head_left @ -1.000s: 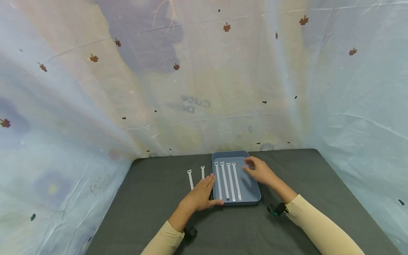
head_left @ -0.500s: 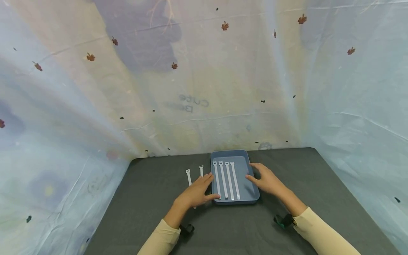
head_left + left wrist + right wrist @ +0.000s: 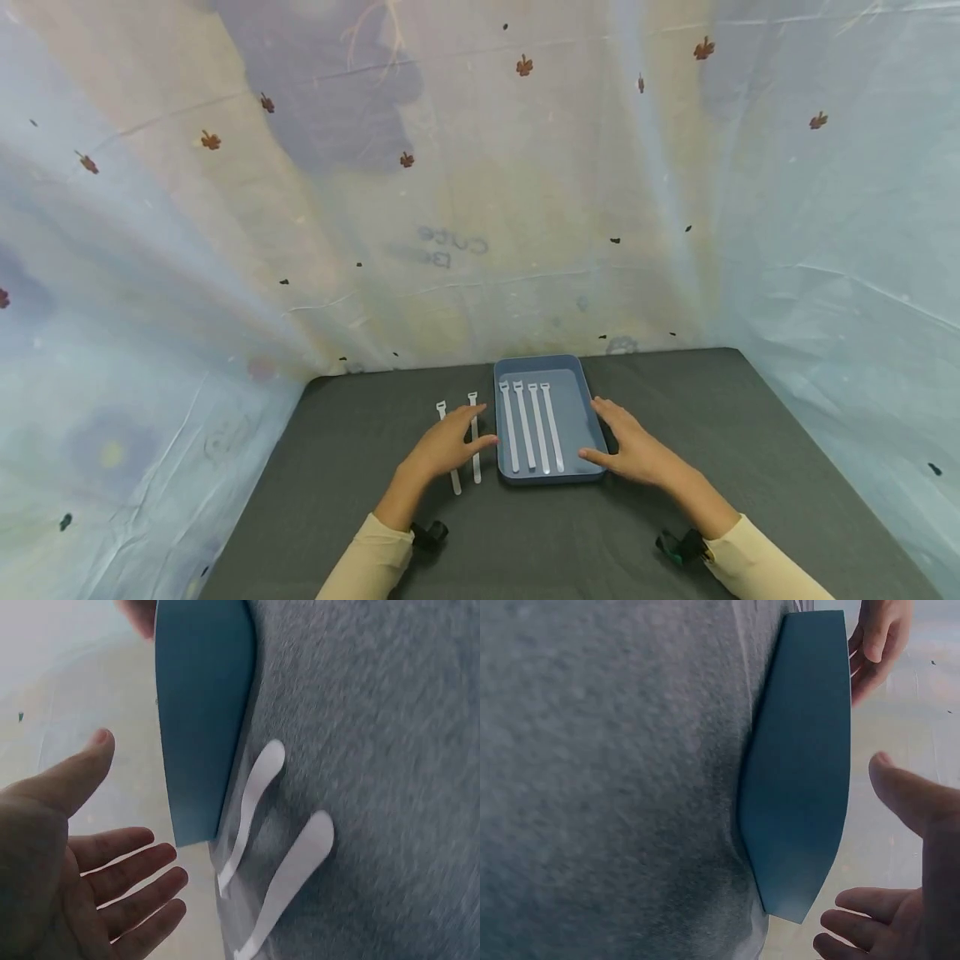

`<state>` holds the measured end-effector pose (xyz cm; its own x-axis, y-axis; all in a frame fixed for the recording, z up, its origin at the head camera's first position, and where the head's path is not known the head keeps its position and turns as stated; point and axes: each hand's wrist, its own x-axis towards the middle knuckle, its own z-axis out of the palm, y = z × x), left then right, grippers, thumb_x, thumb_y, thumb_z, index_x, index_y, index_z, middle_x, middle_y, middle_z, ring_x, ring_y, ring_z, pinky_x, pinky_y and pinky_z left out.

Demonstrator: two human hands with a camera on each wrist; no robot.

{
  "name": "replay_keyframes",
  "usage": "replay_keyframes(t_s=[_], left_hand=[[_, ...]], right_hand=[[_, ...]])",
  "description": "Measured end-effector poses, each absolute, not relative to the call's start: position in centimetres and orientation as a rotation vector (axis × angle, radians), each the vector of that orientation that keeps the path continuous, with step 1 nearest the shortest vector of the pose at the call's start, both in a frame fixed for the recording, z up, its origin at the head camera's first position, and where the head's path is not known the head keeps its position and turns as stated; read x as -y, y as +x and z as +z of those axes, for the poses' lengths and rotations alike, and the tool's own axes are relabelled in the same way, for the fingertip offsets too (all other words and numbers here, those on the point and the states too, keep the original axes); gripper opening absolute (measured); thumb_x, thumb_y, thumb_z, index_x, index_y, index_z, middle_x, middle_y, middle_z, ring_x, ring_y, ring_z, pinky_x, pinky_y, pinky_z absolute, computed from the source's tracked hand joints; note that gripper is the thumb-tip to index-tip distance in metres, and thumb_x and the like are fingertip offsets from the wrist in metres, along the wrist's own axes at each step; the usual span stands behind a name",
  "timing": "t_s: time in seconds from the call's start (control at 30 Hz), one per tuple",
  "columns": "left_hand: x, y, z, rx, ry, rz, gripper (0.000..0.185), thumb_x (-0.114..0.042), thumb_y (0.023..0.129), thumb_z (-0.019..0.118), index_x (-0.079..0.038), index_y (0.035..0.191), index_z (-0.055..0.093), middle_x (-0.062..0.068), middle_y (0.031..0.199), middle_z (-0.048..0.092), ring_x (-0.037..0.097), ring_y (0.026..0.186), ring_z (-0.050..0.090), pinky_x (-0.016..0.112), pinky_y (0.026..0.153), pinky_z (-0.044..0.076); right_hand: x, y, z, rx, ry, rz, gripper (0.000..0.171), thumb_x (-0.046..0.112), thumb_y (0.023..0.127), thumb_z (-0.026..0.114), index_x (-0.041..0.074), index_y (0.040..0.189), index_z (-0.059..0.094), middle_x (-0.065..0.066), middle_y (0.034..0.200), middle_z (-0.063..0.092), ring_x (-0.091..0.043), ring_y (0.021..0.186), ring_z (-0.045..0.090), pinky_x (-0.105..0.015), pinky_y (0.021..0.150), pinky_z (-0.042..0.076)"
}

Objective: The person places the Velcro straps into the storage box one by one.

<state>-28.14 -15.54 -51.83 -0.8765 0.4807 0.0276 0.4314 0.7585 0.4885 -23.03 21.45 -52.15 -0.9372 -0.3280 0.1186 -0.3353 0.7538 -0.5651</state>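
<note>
Pale translucent sheeting (image 3: 225, 250) printed with small brown leaf shapes walls in a dark grey bench (image 3: 675, 400); faint mirrored lettering on the back panel (image 3: 453, 246) seems to read "Cute" over a second, illegible word.

Left hand (image 3: 442, 446): fingers (image 3: 131, 847) straight and slightly spread, holding nothing, palm down over the bench. It lies across the lower parts of two white straps (image 3: 474, 417) on the bare bench, just left of the tray; whether it touches them cannot be told.

Right hand (image 3: 637, 450): fingers (image 3: 859, 900) relaxed and spread, holding nothing, just beside the tray's right wall; thumb tip near the front right corner. Contact with the tray cannot be confirmed.

Blue tray (image 3: 588, 417): rectangular, rounded corners, flat on the bench between the two hands. Inside lie four white straps (image 3: 528, 425), parallel, side by side, heads toward the far end.

Cream sleeves (image 3: 367, 567) cover both forearms; a dark strap shows at each wrist.
</note>
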Motion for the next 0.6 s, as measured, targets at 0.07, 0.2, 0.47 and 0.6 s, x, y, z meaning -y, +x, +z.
replay_keyframes(t_s=[0.07, 0.2, 0.47, 0.6], left_hand=[[15.9, -28.4, -51.9, -2.847, 0.701, 0.785, 0.078, -0.057, 0.104, 0.066, -0.009, 0.163, 0.047, 0.019, 0.164, 0.047, 0.042, 0.151, 0.045, 0.064, 0.120, 0.041], [16.7, -29.0, -52.0, -2.814, 0.647, 0.858, 0.075, -0.053, 0.104, 0.067, -0.008, 0.162, 0.048, 0.020, 0.162, 0.049, 0.042, 0.149, 0.048, 0.064, 0.118, 0.043], [17.9, -30.0, -52.3, -2.777, 0.626, 0.950, 0.068, -0.037, 0.104, 0.073, 0.001, 0.156, 0.052, 0.023, 0.156, 0.055, 0.044, 0.145, 0.051, 0.063, 0.117, 0.044], [18.2, -30.2, -52.2, -2.763, 0.632, 1.010, 0.063, -0.031, 0.104, 0.075, 0.002, 0.153, 0.055, 0.024, 0.150, 0.058, 0.044, 0.138, 0.058, 0.062, 0.112, 0.049]], right_hand=[[-21.5, -22.8, -52.3, 2.930, 0.572, 0.939, 0.105, 0.053, 0.095, 0.080, -0.006, 0.166, 0.030, -0.031, 0.171, 0.028, -0.057, 0.156, 0.025, -0.077, 0.120, 0.029], [-21.5, -22.4, -52.7, 2.931, 0.612, 0.940, 0.108, 0.054, 0.094, 0.081, -0.007, 0.166, 0.028, -0.031, 0.172, 0.024, -0.057, 0.157, 0.021, -0.077, 0.120, 0.027], [-21.3, -22.0, -53.2, 2.944, 0.630, 0.951, 0.112, 0.058, 0.093, 0.080, -0.007, 0.167, 0.025, -0.031, 0.174, 0.020, -0.055, 0.159, 0.018, -0.075, 0.122, 0.026], [-21.4, -21.8, -53.2, 2.959, 0.641, 0.938, 0.114, 0.060, 0.093, 0.079, -0.007, 0.167, 0.024, -0.031, 0.174, 0.019, -0.055, 0.159, 0.017, -0.076, 0.122, 0.026]])
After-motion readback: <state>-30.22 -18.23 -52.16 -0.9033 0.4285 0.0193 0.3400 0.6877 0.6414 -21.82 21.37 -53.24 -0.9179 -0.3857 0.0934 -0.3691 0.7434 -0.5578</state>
